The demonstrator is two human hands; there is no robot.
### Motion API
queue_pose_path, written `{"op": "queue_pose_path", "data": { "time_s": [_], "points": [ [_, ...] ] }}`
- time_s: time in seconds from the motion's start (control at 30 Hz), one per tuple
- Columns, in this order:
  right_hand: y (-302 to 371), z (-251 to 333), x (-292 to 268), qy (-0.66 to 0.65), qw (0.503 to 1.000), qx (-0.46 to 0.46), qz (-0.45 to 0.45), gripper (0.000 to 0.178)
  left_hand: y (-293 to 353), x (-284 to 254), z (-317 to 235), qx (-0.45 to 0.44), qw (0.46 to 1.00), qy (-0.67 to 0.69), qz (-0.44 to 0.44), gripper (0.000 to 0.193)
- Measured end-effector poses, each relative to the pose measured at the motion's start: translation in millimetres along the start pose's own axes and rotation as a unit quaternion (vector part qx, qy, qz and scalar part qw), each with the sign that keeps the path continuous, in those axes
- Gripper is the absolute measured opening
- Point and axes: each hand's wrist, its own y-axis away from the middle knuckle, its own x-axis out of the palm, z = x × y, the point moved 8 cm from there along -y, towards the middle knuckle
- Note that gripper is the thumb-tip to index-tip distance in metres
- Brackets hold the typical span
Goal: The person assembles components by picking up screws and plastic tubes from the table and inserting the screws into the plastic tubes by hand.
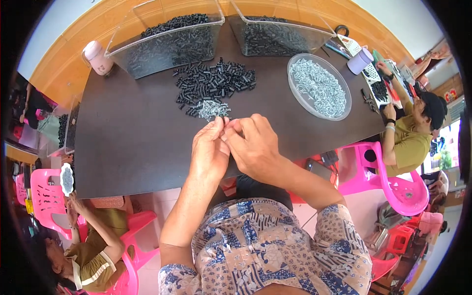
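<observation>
My left hand and my right hand meet fingertip to fingertip over the dark table. Between the fingertips is a small dark part, mostly hidden by the fingers. Just beyond the hands lies a little heap of small silvery parts, and behind it a larger spread of short black tubes.
Two clear bins of black tubes stand at the far edge. A round clear dish of silvery parts sits at right, a pink bottle at far left. Other people sit on pink chairs at right and lower left.
</observation>
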Motion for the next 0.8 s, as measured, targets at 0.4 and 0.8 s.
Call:
{"op": "queue_pose_path", "data": {
  "time_s": [0.4, 0.8],
  "points": [
    [-0.6, 1.1, -9.9, -0.07, 0.992, 0.015, -0.103, 0.021, 17.3, 11.6, -11.0, 0.023, 0.999, 0.033, 0.027, 0.015],
    [-1.7, -27.9, -8.5, -0.234, 0.968, 0.095, -0.018, 0.012, 35.1, -4.5, -5.1, 0.017, 0.994, -0.102, 0.024, 0.014]
  ]
}}
